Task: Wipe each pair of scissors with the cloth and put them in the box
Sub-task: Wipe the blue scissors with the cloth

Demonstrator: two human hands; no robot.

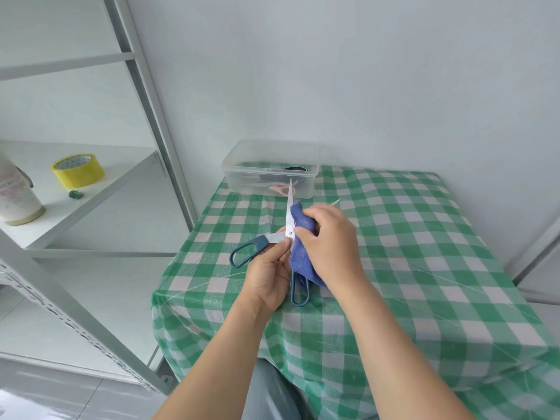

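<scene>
The blue-handled scissors (277, 237) are held above the near middle of the checked surface (409, 253), opened wide, with one blade pointing to the far side toward the clear plastic box (242, 177) and one handle loop hanging to the left. The left hand (269, 277) pinches them at the pivot with thumb and fingertips closed on the metal. The right hand (330, 237) has its fingers curled round the blue cloth (300, 259) and presses it against the scissors just right of the pivot. The second blade is mostly hidden behind this hand. The step in hand seems to be the wiping of the blades. To do it well, I think the cloth should slide from the pivot outward to the tip, with the fingers on the flat side and not over the cutting edge. The left pinch should stay firm so that the blades do not swing shut on the cloth. The box stands at the far left edge and already contains pink-handled scissors (280, 189).
</scene>
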